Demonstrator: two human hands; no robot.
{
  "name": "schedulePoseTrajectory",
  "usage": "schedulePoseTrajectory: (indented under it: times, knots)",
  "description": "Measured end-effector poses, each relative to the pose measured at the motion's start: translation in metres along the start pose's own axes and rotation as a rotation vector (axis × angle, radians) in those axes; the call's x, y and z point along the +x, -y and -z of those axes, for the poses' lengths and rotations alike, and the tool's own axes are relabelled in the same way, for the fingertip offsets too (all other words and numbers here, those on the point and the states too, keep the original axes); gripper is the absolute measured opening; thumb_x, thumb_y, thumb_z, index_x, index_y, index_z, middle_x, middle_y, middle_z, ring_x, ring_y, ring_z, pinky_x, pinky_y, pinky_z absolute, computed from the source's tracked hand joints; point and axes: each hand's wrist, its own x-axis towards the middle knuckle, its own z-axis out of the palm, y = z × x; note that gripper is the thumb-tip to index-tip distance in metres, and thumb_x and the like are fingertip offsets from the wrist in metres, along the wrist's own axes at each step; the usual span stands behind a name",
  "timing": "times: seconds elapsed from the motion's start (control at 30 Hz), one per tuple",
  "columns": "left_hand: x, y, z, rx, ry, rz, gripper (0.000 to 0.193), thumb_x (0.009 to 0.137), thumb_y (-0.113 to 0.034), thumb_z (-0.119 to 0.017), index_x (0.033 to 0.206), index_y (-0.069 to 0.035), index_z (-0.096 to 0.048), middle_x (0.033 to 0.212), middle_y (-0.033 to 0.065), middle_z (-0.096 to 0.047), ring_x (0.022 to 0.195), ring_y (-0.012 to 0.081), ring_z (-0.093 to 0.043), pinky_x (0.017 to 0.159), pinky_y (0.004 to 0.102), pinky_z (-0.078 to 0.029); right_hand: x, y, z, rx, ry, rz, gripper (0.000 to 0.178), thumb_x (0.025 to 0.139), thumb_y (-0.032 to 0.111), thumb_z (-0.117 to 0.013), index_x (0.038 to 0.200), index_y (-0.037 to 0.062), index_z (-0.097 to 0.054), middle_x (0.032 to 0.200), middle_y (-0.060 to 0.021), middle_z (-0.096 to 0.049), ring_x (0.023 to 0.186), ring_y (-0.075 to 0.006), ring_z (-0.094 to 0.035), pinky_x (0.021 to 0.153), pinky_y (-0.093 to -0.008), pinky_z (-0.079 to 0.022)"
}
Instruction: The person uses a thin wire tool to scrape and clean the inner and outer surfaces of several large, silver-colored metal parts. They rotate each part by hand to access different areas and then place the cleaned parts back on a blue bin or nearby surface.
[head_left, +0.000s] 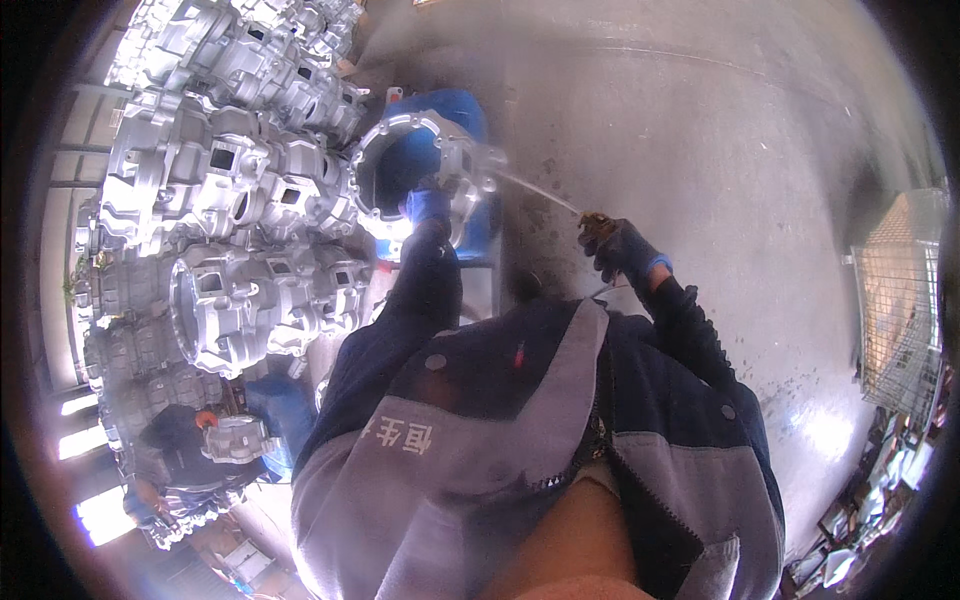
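Observation:
A large silver cast metal housing (465,185), ring-shaped with a wide round opening, rests on a blue drum (458,105) ahead of me. My left hand (428,207), in a blue glove, grips its near rim, with the fingertips partly hidden inside the opening. To the right, my right hand (618,252) wears a dark glove with a blue cuff. Its fingers are wrapped round what looks like an air blow gun (594,222) with a brass-coloured body. The gun's long thin tube points left at the housing's right side, where the tip is blurred.
Stacked silver housings (235,170) crowd the left side, close to the drum. Behind at lower left, another person (175,445) is by a housing (238,438) and a second blue drum (282,415). A wire mesh cage (900,300) stands far right on the concrete floor (700,130).

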Motion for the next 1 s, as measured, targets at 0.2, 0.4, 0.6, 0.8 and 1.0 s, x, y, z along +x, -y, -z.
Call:
schedulePoseTrajectory:
  times: [0.2,0.4,0.6,0.8,1.0]
  knots:
    - [0.002,-0.001,0.001,-0.008,0.025,0.010,0.071,0.079,-0.069,-0.057,0.129,-0.019,-0.058,0.128,0.0084,-0.063,0.121,0.0297,-0.056,0.102,0.0470,-0.030,-0.004,-0.012,0.005,0.068,0.016,-0.064,0.039,0.080,-0.002,-0.060,0.119,0.0040,-0.061,0.086,-0.0077,-0.066,0.059,-0.0169,-0.062,0.044,-0.0297,-0.051]
    - [0.001,0.000,-0.001,-0.021,0.003,0.020,0.066,0.079,-0.065,-0.060,0.127,-0.020,-0.059,0.124,0.0087,-0.065,0.119,0.0300,-0.058,0.101,0.0469,-0.030,-0.005,0.004,-0.005,0.021,0.012,-0.089,0.028,0.095,0.014,-0.056,0.120,0.0049,-0.062,0.086,-0.0085,-0.067,0.053,-0.0175,-0.061,0.040,-0.0315,-0.049]
    - [0.004,0.002,-0.002,-0.060,-0.026,0.011,0.066,0.079,-0.067,-0.059,0.124,-0.019,-0.061,0.122,0.0108,-0.065,0.117,0.0309,-0.058,0.100,0.0466,-0.032,-0.020,0.033,-0.010,-0.015,0.006,-0.064,0.033,0.080,-0.004,-0.060,0.112,0.0044,-0.064,0.082,-0.0055,-0.064,0.054,-0.0158,-0.059,0.044,-0.0280,-0.049]
    - [0.002,-0.007,-0.004,-0.135,-0.064,-0.002,0.073,0.081,-0.071,-0.054,0.125,-0.014,-0.061,0.126,0.0125,-0.063,0.120,0.0343,-0.055,0.104,0.0520,-0.031,-0.023,0.068,-0.021,-0.737,-0.332,0.340,0.027,0.087,0.013,-0.061,0.112,0.0051,-0.067,0.080,-0.0103,-0.067,0.057,-0.0204,-0.063,0.049,-0.0314,-0.049]
    - [0.031,-0.030,-0.014,-0.275,-0.099,0.101,0.071,0.075,-0.066,-0.065,0.115,-0.007,-0.068,0.116,0.0181,-0.067,0.113,0.0368,-0.061,0.101,0.0531,-0.038,-0.011,0.082,-0.012,-0.690,-0.309,0.108,0.033,0.088,0.031,-0.062,0.103,0.0020,-0.067,0.091,-0.0214,-0.069,0.076,-0.0388,-0.066,0.067,-0.0420,-0.052]
